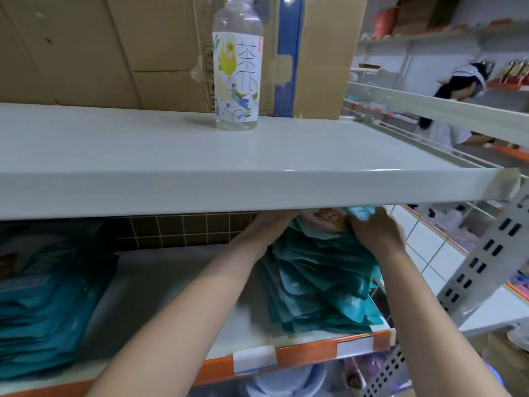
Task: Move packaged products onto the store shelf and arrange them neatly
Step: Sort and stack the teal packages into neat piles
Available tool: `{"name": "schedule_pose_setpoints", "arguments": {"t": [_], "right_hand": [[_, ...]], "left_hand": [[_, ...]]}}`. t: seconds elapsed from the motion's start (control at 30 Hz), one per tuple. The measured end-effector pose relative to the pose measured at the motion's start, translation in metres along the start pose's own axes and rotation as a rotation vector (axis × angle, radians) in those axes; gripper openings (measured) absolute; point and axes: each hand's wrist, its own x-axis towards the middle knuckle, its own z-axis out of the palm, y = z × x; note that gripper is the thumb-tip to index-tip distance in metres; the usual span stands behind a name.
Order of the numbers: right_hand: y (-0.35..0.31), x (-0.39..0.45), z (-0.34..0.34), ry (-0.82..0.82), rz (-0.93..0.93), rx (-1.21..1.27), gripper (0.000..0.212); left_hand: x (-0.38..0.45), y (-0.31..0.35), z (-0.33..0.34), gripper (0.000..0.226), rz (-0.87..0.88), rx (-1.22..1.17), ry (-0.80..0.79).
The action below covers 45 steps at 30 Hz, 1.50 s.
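Both hands are in under the upper shelf (257, 193), working the right-hand stack of teal packets (320, 270), which sits on the lower shelf (177, 282) toward its right end, reaching close to the orange front edge. Our right hand (375, 233) lies on top of the stack's far end, fingers curled onto the uppermost packet. Our left hand (272, 222) is at the far left side of the same stack; its fingers go behind the upper shelf lip, so we can't tell whether it's gripping or just pressing.

To do this well, we judge:
- The stack is fanned, corners splayed. Square it by pushing the two sides together, then tap the near edge parallel to the shelf front.
- Keep the top packet pinned so it doesn't slide off.

Hidden or unclear:
- Far end of the stack and our left fingertips sit behind the upper shelf.
- A second teal pile (48, 305) at the left end is blurred and cut off.
- Packet print is unreadable beyond a cartoon figure.
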Motion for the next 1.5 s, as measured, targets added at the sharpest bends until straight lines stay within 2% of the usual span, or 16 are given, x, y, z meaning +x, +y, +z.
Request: {"name": "schedule_pose_setpoints", "arguments": {"t": [0.13,0.23,0.27,0.33,0.4,0.53,0.7,0.83,1.0,1.07,1.2,1.23,1.33,1.4,1.47,1.5], "right_hand": [[0.010,0.010,-0.009,-0.141,0.043,0.079,0.062],[0.015,0.015,-0.016,-0.243,0.084,0.195,0.093],[0.016,0.014,-0.017,-0.271,0.085,0.219,0.087],[0.016,0.013,-0.018,-0.300,0.072,0.236,0.060],[0.014,0.010,-0.018,-0.269,0.064,0.266,0.051],[0.015,0.000,-0.014,-0.198,0.080,0.248,0.058],[0.005,-0.006,-0.009,-0.166,0.051,0.269,0.047],[0.000,-0.009,-0.009,-0.102,0.097,0.379,0.070],[-0.005,-0.017,-0.011,-0.129,0.183,0.636,0.082],[-0.010,-0.019,-0.015,-0.103,0.142,0.695,0.078],[-0.032,-0.035,-0.022,-0.059,-0.077,0.648,0.024],[-0.038,-0.040,-0.021,-0.068,-0.126,0.617,0.019],[-0.055,-0.054,-0.009,-0.147,-0.212,0.556,0.035],[-0.066,-0.068,0.001,-0.184,-0.335,0.598,0.033],[-0.077,-0.082,0.017,-0.357,-0.381,0.617,0.030],[-0.083,-0.089,0.028,-0.448,-0.383,0.584,0.037]], "left_hand": [[0.021,-0.001,0.017,0.042,-0.107,-0.092,0.094],[0.024,-0.006,0.021,0.035,-0.158,-0.092,0.107],[0.025,-0.007,0.021,0.033,-0.171,-0.104,0.098],[0.025,-0.007,0.021,0.030,-0.181,-0.127,0.078],[0.024,-0.007,0.021,0.027,-0.178,-0.126,0.064],[0.021,-0.010,0.024,0.033,-0.161,-0.037,0.066],[0.023,-0.010,0.021,0.026,-0.150,-0.021,0.106],[0.022,-0.014,0.013,0.010,-0.199,-0.124,0.148],[0.022,-0.017,0.004,0.014,-0.183,-0.317,0.081],[0.022,-0.018,0.000,0.015,-0.147,-0.342,0.086],[0.016,-0.020,-0.012,0.008,-0.062,-0.267,0.113],[0.013,-0.021,-0.018,0.011,-0.047,-0.256,0.132],[0.002,-0.032,-0.050,0.032,0.026,-0.241,0.234],[-0.013,-0.040,-0.071,0.036,0.043,-0.235,0.338],[-0.031,-0.053,-0.092,0.037,0.051,-0.164,0.427],[-0.039,-0.061,-0.102,0.038,0.066,-0.114,0.445]]}}
